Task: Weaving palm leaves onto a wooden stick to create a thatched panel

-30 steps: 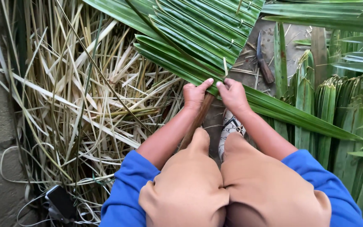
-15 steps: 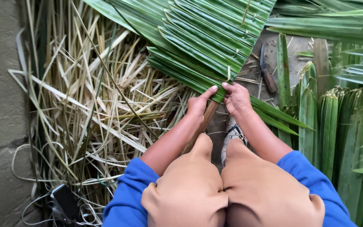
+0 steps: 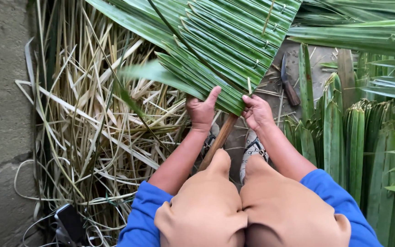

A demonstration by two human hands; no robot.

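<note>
A panel of overlapping green palm leaves (image 3: 225, 41) pinned along a brown wooden stick (image 3: 219, 139) slopes away from me above my knees. My left hand (image 3: 202, 110) grips the lowest leaf of the panel, whose long blade (image 3: 154, 73) now sticks out blurred to the left. My right hand (image 3: 258, 112) pinches the near edge of the same leaf at the stick, fingers curled on the fold.
Dry straw-coloured leaf strips (image 3: 97, 123) pile up on the left beside a concrete strip (image 3: 1, 137). Folded green leaves (image 3: 353, 137) lie on the right. A knife with a wooden handle (image 3: 289, 82) rests on the ground behind the panel. A dark phone with cable (image 3: 69, 222) lies at lower left.
The long leaf that stretched out to the right has been folded over the stick and now points left. My left hand has shifted left and up on it; the camera has drifted slightly.
</note>
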